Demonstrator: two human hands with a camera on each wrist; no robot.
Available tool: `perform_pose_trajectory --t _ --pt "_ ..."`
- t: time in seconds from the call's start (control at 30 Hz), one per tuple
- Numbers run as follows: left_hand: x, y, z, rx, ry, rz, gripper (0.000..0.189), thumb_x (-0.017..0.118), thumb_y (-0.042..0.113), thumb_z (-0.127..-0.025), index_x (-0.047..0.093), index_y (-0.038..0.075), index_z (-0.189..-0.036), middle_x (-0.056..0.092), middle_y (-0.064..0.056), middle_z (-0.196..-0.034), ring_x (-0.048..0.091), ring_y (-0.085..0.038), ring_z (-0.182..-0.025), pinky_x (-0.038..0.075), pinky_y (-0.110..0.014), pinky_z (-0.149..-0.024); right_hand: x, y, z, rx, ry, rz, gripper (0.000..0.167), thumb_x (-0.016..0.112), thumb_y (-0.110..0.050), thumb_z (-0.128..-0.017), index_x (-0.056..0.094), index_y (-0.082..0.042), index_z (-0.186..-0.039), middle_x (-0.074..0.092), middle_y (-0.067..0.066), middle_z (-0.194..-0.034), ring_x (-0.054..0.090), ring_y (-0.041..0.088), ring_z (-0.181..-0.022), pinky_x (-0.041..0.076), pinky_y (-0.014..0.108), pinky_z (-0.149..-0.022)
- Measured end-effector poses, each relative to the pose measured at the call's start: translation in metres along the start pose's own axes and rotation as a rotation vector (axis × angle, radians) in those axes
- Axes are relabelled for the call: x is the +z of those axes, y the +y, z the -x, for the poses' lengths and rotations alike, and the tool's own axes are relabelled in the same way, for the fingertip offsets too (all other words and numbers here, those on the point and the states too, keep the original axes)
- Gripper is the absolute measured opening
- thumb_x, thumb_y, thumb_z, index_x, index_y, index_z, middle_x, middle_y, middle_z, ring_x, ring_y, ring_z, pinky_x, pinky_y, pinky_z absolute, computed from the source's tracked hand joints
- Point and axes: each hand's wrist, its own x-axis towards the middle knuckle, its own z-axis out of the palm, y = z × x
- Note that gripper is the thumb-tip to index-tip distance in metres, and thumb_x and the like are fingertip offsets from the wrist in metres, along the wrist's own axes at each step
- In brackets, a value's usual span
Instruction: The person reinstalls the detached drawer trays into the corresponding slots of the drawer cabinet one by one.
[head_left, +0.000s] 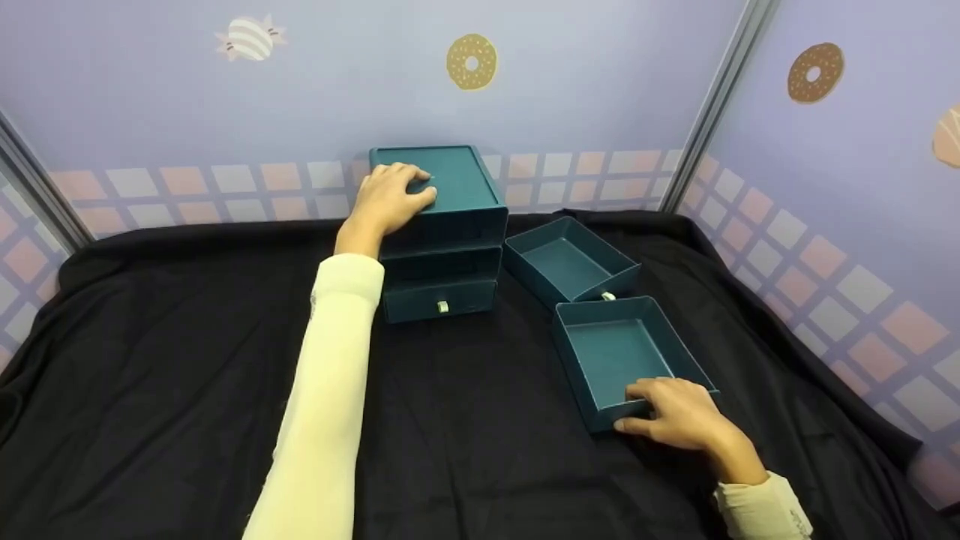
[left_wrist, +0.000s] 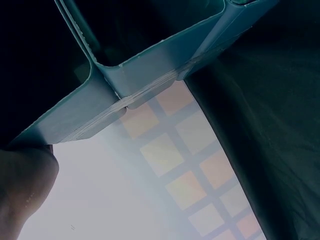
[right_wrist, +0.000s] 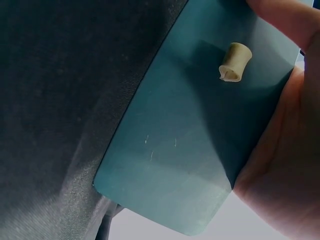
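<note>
A dark teal drawer cabinet (head_left: 450,227) stands against the back wall, two dark slots above one closed bottom drawer (head_left: 472,298) with a pale knob. My left hand (head_left: 388,196) rests on its top near the left front edge; part of that hand (left_wrist: 25,185) touches the cabinet's edge (left_wrist: 150,65) in the left wrist view. At the right, my right hand (head_left: 679,412) grips the front wall of a pulled-out drawer (head_left: 611,352), thumb outside, fingers over the rim. The right wrist view shows this drawer's front (right_wrist: 165,150) and its cream knob (right_wrist: 236,61), with the thumb above it.
A second loose drawer (head_left: 566,259) lies behind the held one, its front corner close against it. Black cloth (head_left: 187,375) covers the table. Patterned wall panels (head_left: 600,90) with metal corner posts (head_left: 716,97) close off the back and sides.
</note>
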Motion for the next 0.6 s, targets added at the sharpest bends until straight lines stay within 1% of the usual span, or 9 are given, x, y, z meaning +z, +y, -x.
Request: perform_pose_trajectory --t 0.3,0.43,0.6 --pt "-0.0018 -0.0008 -0.001 -0.002 0.002 -0.008 0.055 0.051 0.044 -0.107 0.057 0.014 -0.153 0.048 -0.011 -0.161 0.036 -0.036 -0.149 0.023 -0.053 -0.126 -0.001 0.0 -0.0014 -0.014 0.01 0.006 0.031 0.082 -0.055 -0.086 0.065 -0.028 -0.087 0.06 -0.016 -0.08 0.058 0.01 -0.07 0.046 0.035 -0.06" --pt "-0.0023 0.0001 -0.0024 0.002 0.008 -0.008 0.055 0.052 0.044 -0.107 0.058 0.014 -0.152 0.049 -0.011 -0.161 0.036 -0.036 -0.15 0.023 -0.053 -0.126 -0.0013 0.0007 -0.001 -0.005 0.004 0.005 0.031 0.082 -0.053 -0.086 0.064 -0.028 -0.086 0.059 -0.016 -0.079 0.056 0.008 -0.07 0.045 0.034 -0.06" --pt "-0.0008 0.0002 -0.0006 0.004 0.012 -0.003 0.054 0.052 0.043 -0.107 0.058 0.014 -0.151 0.05 -0.011 -0.16 0.036 -0.036 -0.15 0.024 -0.053 -0.125 -0.0009 0.0008 -0.0003 -0.005 -0.006 -0.002 0.031 0.082 -0.053 -0.086 0.061 -0.029 -0.083 0.056 -0.017 -0.077 0.052 0.006 -0.068 0.043 0.032 -0.06"
